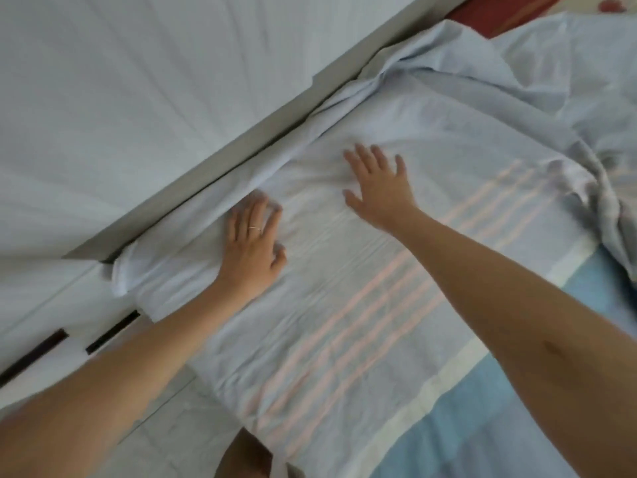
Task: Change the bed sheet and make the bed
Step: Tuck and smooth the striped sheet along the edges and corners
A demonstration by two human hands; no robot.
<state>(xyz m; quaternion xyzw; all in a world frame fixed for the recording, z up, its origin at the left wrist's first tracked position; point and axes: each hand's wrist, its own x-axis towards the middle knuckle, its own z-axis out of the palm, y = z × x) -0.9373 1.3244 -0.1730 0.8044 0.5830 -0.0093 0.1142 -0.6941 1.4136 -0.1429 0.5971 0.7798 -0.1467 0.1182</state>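
A pale blue bed sheet with pink stripes and a white band lies over the bed, running diagonally across the view. My left hand, with a ring on one finger, lies on the sheet near the bed's corner by the headboard, fingers slightly bent. My right hand presses flat on the sheet with spread fingers, farther along the same edge. Beyond my right hand the sheet is bunched into loose folds.
A grey headboard rail runs along the sheet's edge, with a white wall behind it. A brighter blue cloth shows at lower right. A red patterned fabric peeks out at the top. Pale floor tiles lie at lower left.
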